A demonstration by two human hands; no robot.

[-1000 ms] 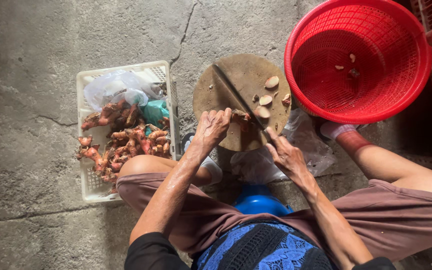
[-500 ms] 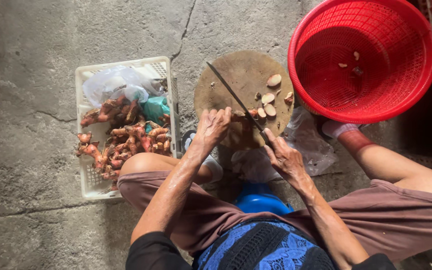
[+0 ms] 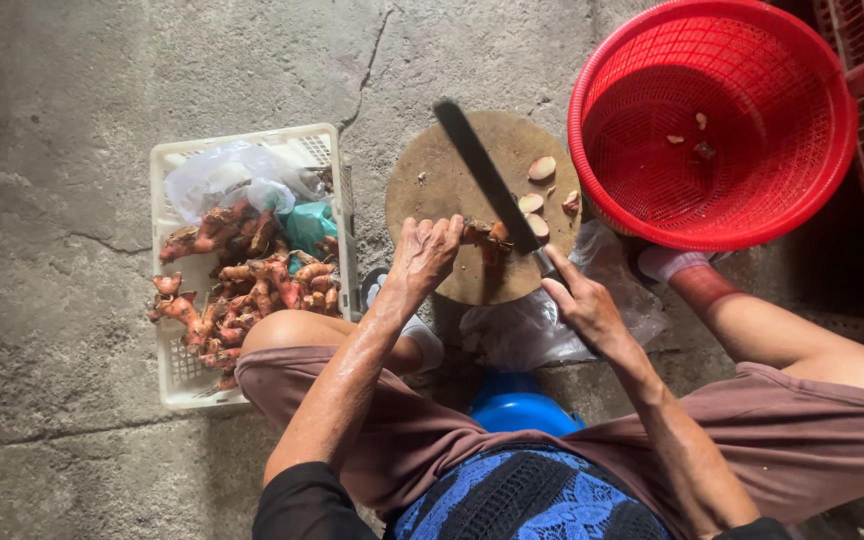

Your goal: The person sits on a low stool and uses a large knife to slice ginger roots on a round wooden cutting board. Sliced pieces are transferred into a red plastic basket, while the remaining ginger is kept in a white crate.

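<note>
While a white crate (image 3: 174, 375) of reddish ginger roots (image 3: 242, 285) sits at mid-left on the concrete floor, the left hand (image 3: 422, 255) presses a ginger root (image 3: 482, 236) onto the round wooden chopping board (image 3: 442, 180) at centre, fingers together over it. Just right, the right hand (image 3: 582, 310) is clenched around a cleaver (image 3: 487, 180), blade angled over cut slices (image 3: 540, 168). A red basket (image 3: 752, 215) fills the upper right.
</note>
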